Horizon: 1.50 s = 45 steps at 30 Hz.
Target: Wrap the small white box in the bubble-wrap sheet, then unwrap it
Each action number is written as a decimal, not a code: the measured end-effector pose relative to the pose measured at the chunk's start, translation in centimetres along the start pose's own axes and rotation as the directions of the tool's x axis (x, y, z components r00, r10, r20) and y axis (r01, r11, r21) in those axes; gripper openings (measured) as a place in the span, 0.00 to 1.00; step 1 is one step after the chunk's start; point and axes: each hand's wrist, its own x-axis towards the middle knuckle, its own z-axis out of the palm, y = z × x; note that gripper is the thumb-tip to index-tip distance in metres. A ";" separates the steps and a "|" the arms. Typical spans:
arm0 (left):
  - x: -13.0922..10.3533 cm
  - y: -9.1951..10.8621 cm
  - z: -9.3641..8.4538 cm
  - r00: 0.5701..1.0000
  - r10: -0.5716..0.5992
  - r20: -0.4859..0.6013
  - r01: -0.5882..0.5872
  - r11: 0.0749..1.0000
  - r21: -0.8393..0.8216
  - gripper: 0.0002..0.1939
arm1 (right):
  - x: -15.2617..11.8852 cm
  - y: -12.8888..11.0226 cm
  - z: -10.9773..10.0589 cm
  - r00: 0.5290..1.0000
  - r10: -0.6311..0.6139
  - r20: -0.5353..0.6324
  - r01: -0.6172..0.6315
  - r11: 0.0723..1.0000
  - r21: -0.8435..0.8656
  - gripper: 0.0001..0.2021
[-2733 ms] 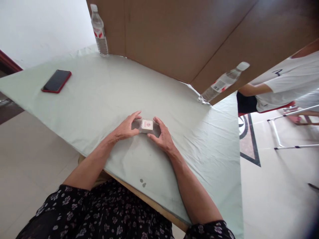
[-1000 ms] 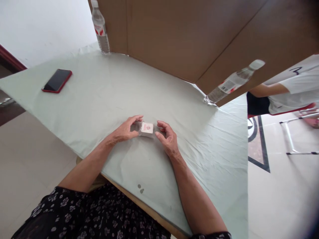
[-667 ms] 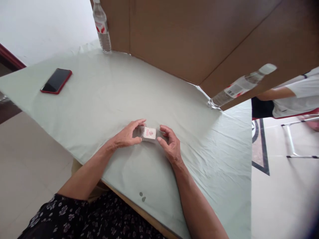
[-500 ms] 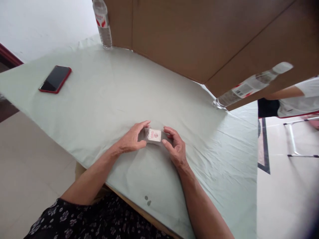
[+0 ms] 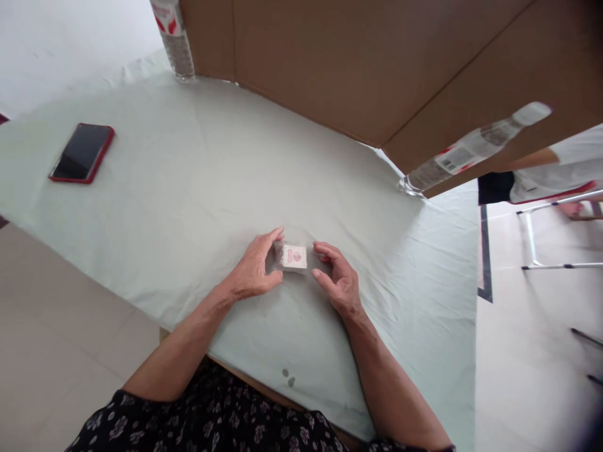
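A small white packet [image 5: 294, 257] with red print, partly wrapped in clear plastic, lies on the pale green tablecloth [image 5: 226, 182]. At its left end is my left hand [image 5: 257, 265], thumb and fingers apart in a curve. I cannot tell whether its fingertips touch the plastic. My right hand [image 5: 340, 279] rests to the right of the packet, with a small gap between. Its thumb and fingers are also apart and nothing is in them.
A phone in a red case [image 5: 81, 154] lies at the left. One water bottle [image 5: 175, 44] stands at the back; another bottle [image 5: 466, 154] is at the right. Both are against a brown cardboard panel [image 5: 306, 63]. Beyond it, a person's arm [image 5: 532, 160] shows.
My right hand has drawn slightly away from the packet, widening the gap. My left hand stays at the packet's left end. The whole view has shifted a little.
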 end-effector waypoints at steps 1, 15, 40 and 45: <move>0.0 0.1 0.0 1.000 0.010 0.003 -0.010 1.000 0.020 0.44 | 0.0 -0.1 0.1 1.000 -0.010 -0.010 0.010 1.000 -0.010 0.20; 0.4 -0.7 0.8 0.997 0.065 -0.050 -0.051 0.971 0.234 0.44 | 1.5 -3.0 0.5 0.946 -0.321 0.032 0.311 0.880 -0.358 0.14; 0.6 -0.7 1.1 0.990 0.091 -0.104 -0.095 0.995 -0.035 0.46 | 8.7 -5.7 0.1 0.955 -0.261 0.144 0.297 0.871 -0.392 0.05; 0.7 -0.2 1.1 0.998 -0.020 -0.057 0.011 0.987 -0.162 0.48 | 10.3 -5.8 -0.6 0.962 -0.244 0.122 0.272 0.894 -0.357 0.05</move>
